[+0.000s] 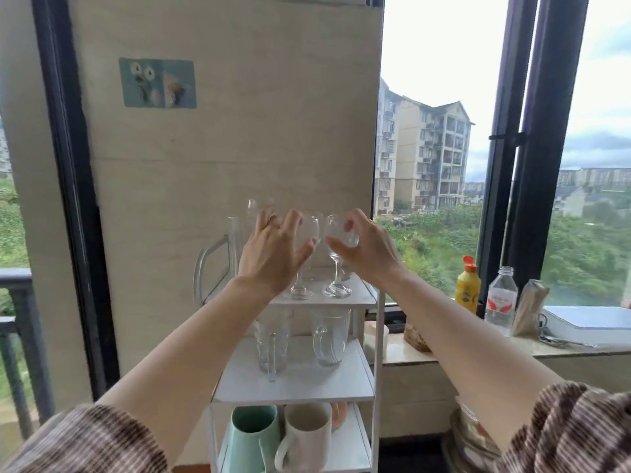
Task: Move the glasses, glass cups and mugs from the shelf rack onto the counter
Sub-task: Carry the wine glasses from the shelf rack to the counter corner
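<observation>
1. Glasses (336, 288) stand on the rack's (377, 336) top shelf. None shows on the counter (444, 355), and cups (273, 339) and mugs (307, 435) fill the lower shelves.
2. Your right hand (368, 247) curls round the bowl of one of the glasses; your left hand (269, 254) is spread, gripping nothing.
3. You'll find the counter just right of the rack. Bottles (500, 298) stand at its back, and bare room shows along its front edge.

White shelf rack (377, 336), three tiers in view. Up top stood the left wine glass (302, 292) and the right wine glass (337, 288). Middle tier had a glass tumbler (273, 339) and a glass mug (330, 336), the third a green mug (252, 435) and a cream mug (305, 435). The counter (478, 351) beside it carried a yellow bottle (468, 285) and a water bottle (501, 302).
</observation>
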Tool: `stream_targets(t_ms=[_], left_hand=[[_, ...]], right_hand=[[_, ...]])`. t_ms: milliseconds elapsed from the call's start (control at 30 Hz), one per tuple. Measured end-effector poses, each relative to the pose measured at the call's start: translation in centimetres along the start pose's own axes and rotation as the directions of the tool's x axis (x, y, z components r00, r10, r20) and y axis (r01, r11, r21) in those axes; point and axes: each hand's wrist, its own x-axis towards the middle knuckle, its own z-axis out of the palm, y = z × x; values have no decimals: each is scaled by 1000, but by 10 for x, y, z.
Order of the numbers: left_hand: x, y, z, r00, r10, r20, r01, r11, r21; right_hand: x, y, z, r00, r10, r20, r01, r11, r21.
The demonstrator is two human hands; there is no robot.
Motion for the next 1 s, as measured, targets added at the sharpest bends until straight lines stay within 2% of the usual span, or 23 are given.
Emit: stream_targets(t_ms=[233, 400, 533, 633, 800, 933, 1000], left_hand=[[-13, 7, -10, 998, 35, -56, -49, 958, -281], [-17, 33, -29, 995, 7, -100, -54, 879, -474], [-26, 72, -35, 995, -21, -100, -46, 780, -624], [-45, 110, -24, 998, 13, -55, -49, 683, -729], [-83, 195, 12, 991, 86, 104, 39, 555, -831], [-116, 288, 35, 962, 187, 201, 94, 461, -882], [-137, 341, 42, 946, 242, 218, 90, 448, -889]], right_hand=[[-18, -13, -15, 996, 12, -92, 8, 979, 204], [-35, -15, -51, 976, 78, -202, 1, 932, 363], [-60, 2, -93, 964, 151, -218, -50, 911, 410], [-92, 23, -127, 954, 202, -221, -97, 907, 411], [-167, 67, -198, 933, 312, -182, -235, 907, 349], [-241, 106, -270, 881, 430, -195, -363, 881, 302], [-282, 125, -310, 849, 487, -207, -420, 858, 296]])
